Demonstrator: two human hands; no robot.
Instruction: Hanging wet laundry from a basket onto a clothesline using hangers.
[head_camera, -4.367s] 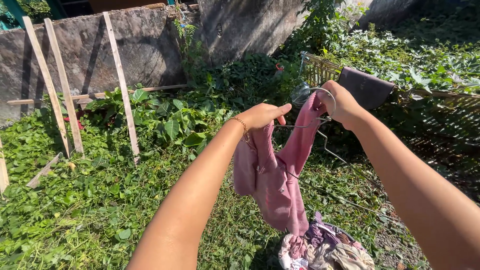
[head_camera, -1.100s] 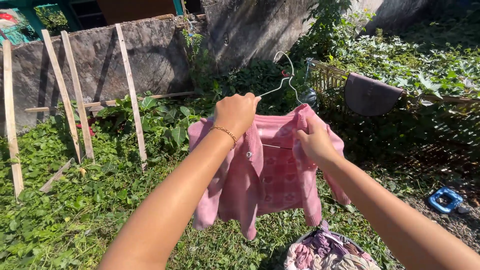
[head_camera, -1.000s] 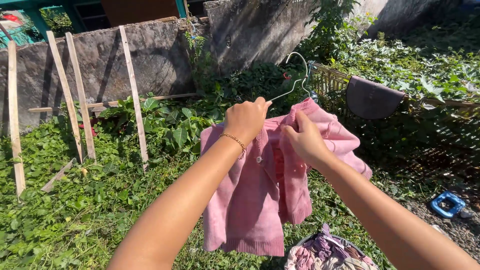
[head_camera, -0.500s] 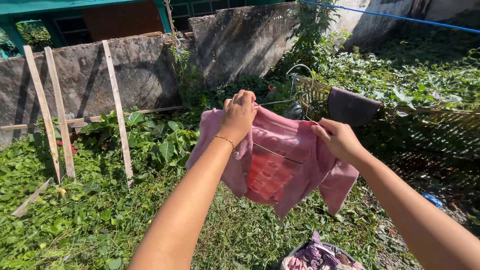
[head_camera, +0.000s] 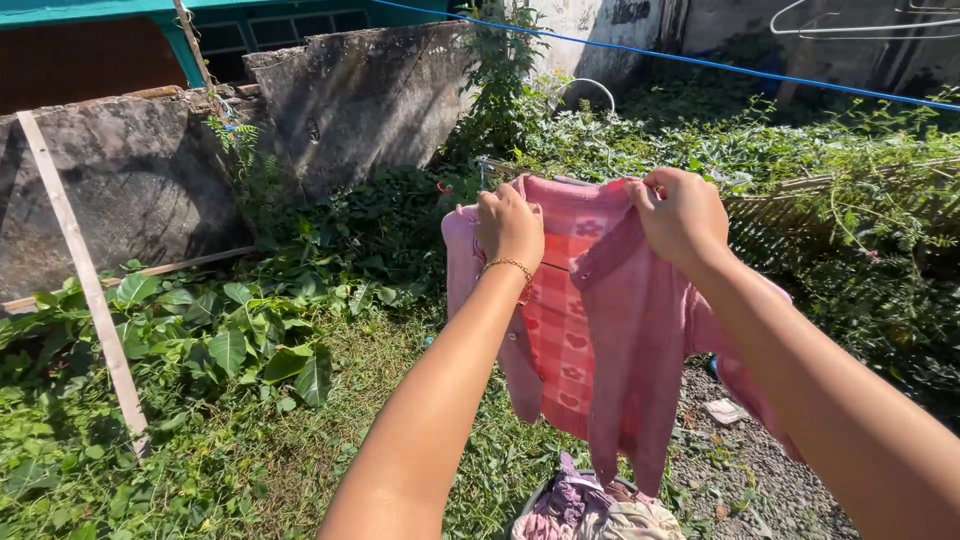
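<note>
Above the grass, both raised hands' fingers clutch the pink cardigan (head_camera: 600, 310) by its shoulders.

1. There is one view only, from a camera worn on the person's head.
2. It faces forward and slightly downward, along both outstretched arms.
3. The left hand (head_camera: 510, 226) and right hand (head_camera: 682, 212) sit close, mid-frame, on a pink cardigan (head_camera: 600, 320).
4. Farther off are a stone wall (head_camera: 130, 180) and a blue line (head_camera: 700, 62).
</note>
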